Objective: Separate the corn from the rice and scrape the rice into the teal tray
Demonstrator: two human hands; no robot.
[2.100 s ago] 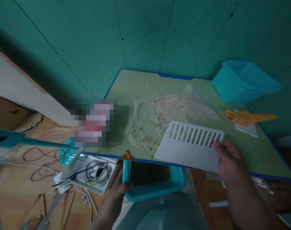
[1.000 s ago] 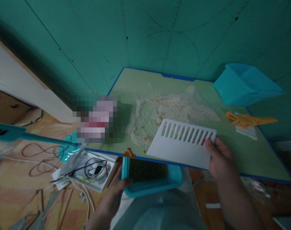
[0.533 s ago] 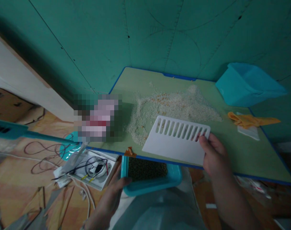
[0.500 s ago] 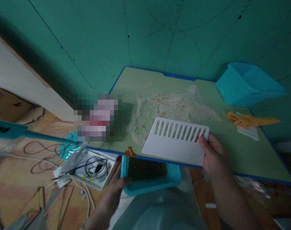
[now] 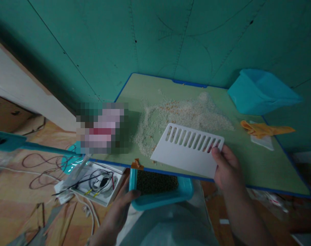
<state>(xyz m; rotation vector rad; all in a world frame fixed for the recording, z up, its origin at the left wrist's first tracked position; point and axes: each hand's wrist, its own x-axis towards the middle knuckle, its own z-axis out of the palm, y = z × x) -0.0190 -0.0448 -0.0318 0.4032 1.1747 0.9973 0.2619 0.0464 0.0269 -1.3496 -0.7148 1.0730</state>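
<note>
My right hand (image 5: 225, 167) grips the right end of a white slotted plastic scraper (image 5: 186, 150), held tilted over the near part of a green board (image 5: 260, 160) with a blue rim. A spread of white grains mixed with yellow kernels (image 5: 181, 114) lies on the board just beyond the scraper. My left hand (image 5: 122, 203) holds the left corner of a teal tray (image 5: 160, 200) with dark green grains in it, kept just under the board's near edge.
A teal tub (image 5: 260, 92) lies tipped at the board's far right, with an orange cloth (image 5: 265, 129) and a white slip beside it. Left of the board are a blurred patch, a teal fan stand (image 5: 29, 147), and a white box with cables (image 5: 99, 181). A teal wall rises behind.
The scraper and my right hand have moved left along the board's near edge, covering the nearest yellow kernels. The tray and my left hand have shifted slightly left too.
</note>
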